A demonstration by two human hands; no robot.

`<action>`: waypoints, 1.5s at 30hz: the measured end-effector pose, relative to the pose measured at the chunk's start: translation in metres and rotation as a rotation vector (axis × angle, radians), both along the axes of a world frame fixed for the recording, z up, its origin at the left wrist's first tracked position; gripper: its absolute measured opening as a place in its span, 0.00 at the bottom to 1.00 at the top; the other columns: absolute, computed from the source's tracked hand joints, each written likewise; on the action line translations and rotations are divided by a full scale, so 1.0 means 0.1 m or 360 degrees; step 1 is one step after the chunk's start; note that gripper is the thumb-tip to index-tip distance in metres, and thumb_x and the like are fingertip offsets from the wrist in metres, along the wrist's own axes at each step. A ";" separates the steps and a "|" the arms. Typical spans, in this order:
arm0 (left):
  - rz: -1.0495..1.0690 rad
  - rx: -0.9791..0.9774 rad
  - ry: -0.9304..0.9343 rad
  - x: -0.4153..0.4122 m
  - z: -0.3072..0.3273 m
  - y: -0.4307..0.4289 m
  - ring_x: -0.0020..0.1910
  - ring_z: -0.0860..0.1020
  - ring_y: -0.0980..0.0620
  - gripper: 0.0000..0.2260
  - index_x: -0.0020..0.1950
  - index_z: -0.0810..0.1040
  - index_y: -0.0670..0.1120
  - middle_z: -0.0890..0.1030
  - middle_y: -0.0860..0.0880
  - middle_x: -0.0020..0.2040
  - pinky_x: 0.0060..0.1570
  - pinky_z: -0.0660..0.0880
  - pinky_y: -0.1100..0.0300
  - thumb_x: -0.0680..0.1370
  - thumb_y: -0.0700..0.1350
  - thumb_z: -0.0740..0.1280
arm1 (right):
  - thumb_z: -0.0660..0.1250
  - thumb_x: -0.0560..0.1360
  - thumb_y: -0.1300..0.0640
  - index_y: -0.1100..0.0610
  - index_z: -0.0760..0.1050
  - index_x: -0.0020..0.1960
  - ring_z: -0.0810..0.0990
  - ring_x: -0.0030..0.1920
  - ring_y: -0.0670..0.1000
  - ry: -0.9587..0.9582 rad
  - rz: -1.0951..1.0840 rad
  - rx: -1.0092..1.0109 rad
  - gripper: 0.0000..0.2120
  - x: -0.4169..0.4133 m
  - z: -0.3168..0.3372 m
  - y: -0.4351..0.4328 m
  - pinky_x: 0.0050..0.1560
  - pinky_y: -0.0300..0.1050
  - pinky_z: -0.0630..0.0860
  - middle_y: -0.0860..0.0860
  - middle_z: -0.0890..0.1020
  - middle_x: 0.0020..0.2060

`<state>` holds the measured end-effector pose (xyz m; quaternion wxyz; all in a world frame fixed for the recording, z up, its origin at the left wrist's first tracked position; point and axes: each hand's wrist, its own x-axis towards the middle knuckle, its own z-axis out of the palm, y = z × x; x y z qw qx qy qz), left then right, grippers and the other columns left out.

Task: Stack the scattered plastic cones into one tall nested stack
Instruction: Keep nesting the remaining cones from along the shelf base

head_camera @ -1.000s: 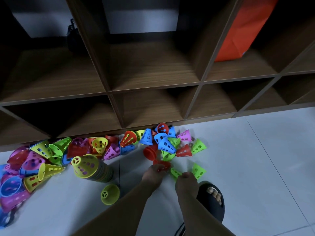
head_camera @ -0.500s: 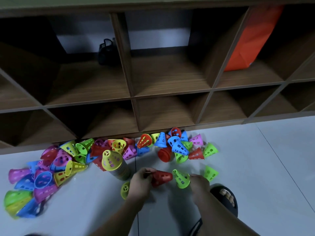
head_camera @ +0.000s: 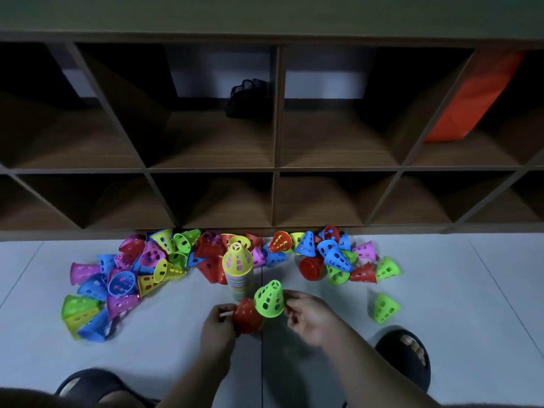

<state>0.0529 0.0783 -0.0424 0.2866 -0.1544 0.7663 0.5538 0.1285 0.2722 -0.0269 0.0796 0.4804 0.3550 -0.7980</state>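
Observation:
My left hand (head_camera: 217, 325) grips a red cone (head_camera: 246, 318) just in front of me. My right hand (head_camera: 309, 316) holds a green cone (head_camera: 269, 298) by its rim, tilted over the red one and touching it. Behind them stands the tall nested stack (head_camera: 239, 275), topped by a yellow cone. Several loose cones lie in a heap (head_camera: 126, 278) at the left and in a cluster (head_camera: 332, 257) at the right along the shelf's foot. One green cone (head_camera: 385, 308) lies alone on the floor at the right.
A low wooden cubby shelf (head_camera: 273, 169) runs across the back, with a black bag (head_camera: 245, 98) and an orange bag (head_camera: 471, 98) in its upper cubbies. My feet in black slippers (head_camera: 407, 357) rest on the white tiled floor at the bottom left and right.
Both hands lifted their cones off the floor and brought them together in front of the stack. The view swung left, so the stack now sits at the centre.

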 end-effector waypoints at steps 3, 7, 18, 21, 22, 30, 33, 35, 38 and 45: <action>-0.0011 -0.0044 -0.0028 -0.04 -0.01 -0.06 0.48 0.83 0.41 0.12 0.55 0.80 0.47 0.85 0.41 0.49 0.46 0.82 0.48 0.81 0.32 0.63 | 0.60 0.83 0.70 0.60 0.82 0.62 0.74 0.35 0.48 -0.0026 0.0053 0.0049 0.15 -0.13 -0.02 -0.16 0.33 0.40 0.67 0.54 0.83 0.38; -0.0138 -0.0181 0.0029 -0.09 -0.06 -0.07 0.45 0.84 0.43 0.12 0.55 0.79 0.53 0.86 0.46 0.48 0.45 0.82 0.49 0.82 0.35 0.64 | 0.59 0.82 0.71 0.58 0.84 0.57 0.73 0.34 0.47 -0.0048 0.0044 0.0156 0.17 -0.23 -0.09 -0.27 0.33 0.40 0.66 0.54 0.83 0.38; -0.0450 -0.0469 0.0279 -0.20 -0.15 -0.11 0.51 0.81 0.49 0.08 0.57 0.81 0.55 0.84 0.52 0.52 0.51 0.81 0.51 0.82 0.43 0.68 | 0.68 0.77 0.60 0.50 0.82 0.53 0.84 0.46 0.50 -0.0302 0.0616 0.0943 0.09 -0.31 -0.18 -0.29 0.44 0.44 0.78 0.50 0.86 0.47; -0.0466 -0.0545 0.0426 -0.19 -0.04 -0.06 0.49 0.81 0.48 0.05 0.50 0.81 0.52 0.83 0.52 0.48 0.51 0.80 0.50 0.80 0.42 0.68 | 0.68 0.73 0.57 0.46 0.80 0.58 0.83 0.56 0.52 -0.0410 0.1026 0.1132 0.14 -0.29 -0.21 -0.09 0.57 0.50 0.82 0.49 0.84 0.54; -0.0451 -0.0526 0.0455 -0.17 0.00 -0.03 0.47 0.81 0.49 0.04 0.47 0.80 0.51 0.83 0.52 0.44 0.48 0.80 0.51 0.80 0.43 0.67 | 0.69 0.74 0.56 0.45 0.79 0.59 0.83 0.56 0.53 -0.0414 0.1151 0.1114 0.14 -0.29 -0.17 -0.01 0.60 0.53 0.82 0.50 0.84 0.56; -0.0662 -0.0234 0.0399 0.10 0.19 0.48 0.38 0.83 0.48 0.04 0.44 0.79 0.50 0.84 0.49 0.37 0.42 0.83 0.43 0.78 0.49 0.69 | 0.65 0.80 0.60 0.51 0.79 0.62 0.83 0.54 0.56 -0.0431 0.1794 0.1367 0.12 -0.12 0.83 1.04 0.52 0.51 0.80 0.56 0.82 0.54; -0.0732 -0.0226 0.0435 0.17 0.21 0.76 0.38 0.83 0.51 0.04 0.46 0.80 0.54 0.85 0.53 0.37 0.43 0.83 0.48 0.75 0.53 0.68 | 0.66 0.79 0.60 0.51 0.79 0.60 0.83 0.44 0.52 -0.0512 0.1772 0.1401 0.12 0.07 1.05 1.52 0.40 0.44 0.74 0.62 0.85 0.56; -0.0784 -0.0237 0.0448 0.18 0.26 0.95 0.38 0.84 0.54 0.03 0.46 0.80 0.54 0.85 0.53 0.37 0.42 0.82 0.51 0.77 0.51 0.69 | 0.67 0.78 0.58 0.53 0.79 0.61 0.82 0.43 0.52 -0.0552 0.1785 0.1447 0.12 0.18 1.22 1.80 0.41 0.43 0.75 0.61 0.85 0.56; -0.0792 -0.0129 0.0394 0.14 0.23 1.21 0.36 0.85 0.56 0.03 0.46 0.80 0.50 0.86 0.51 0.38 0.46 0.84 0.48 0.79 0.45 0.71 | 0.69 0.78 0.57 0.52 0.81 0.58 0.83 0.42 0.51 -0.0493 0.1620 0.1474 0.10 0.30 1.34 2.13 0.42 0.43 0.77 0.58 0.86 0.54; -0.0782 -0.0123 0.0175 -0.04 -0.09 1.76 0.46 0.86 0.50 0.04 0.56 0.79 0.49 0.86 0.47 0.50 0.47 0.82 0.51 0.83 0.47 0.70 | 0.69 0.77 0.55 0.52 0.82 0.57 0.84 0.48 0.52 -0.0516 0.1753 0.1571 0.09 0.58 0.80 2.66 0.44 0.43 0.80 0.54 0.83 0.56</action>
